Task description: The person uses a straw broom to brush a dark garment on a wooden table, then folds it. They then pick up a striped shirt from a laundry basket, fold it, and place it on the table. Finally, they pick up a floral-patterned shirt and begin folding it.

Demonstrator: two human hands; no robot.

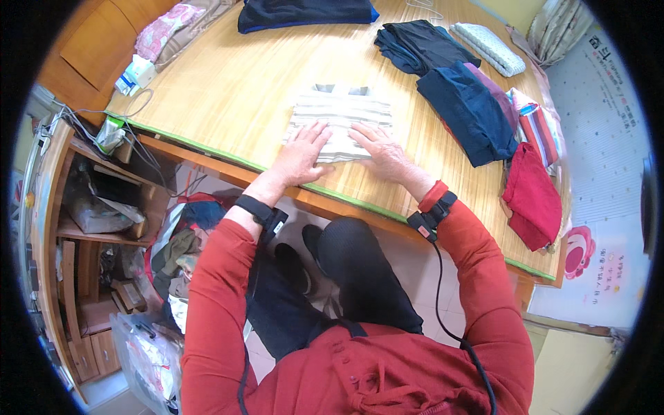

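Note:
A folded white garment with grey and beige stripes point(342, 114) lies flat on the bamboo mat point(228, 90), close to the mat's green front edge. My left hand point(302, 153) rests on its left side, fingers stretched out and slightly apart. On its right side lies my right hand point(382, 150), also flat with fingers spread. Neither hand grips the cloth. Two small grey patches show at the garment's far edge. The parts beneath my palms are hidden.
Folded dark trousers point(418, 45), a navy garment point(467, 111) and a red garment point(532, 197) lie along the right. A dark blue folded cloth point(308, 14) lies at the far edge. Leftward stand a tissue pack point(136, 75), cables and an open wooden cabinet point(97, 235).

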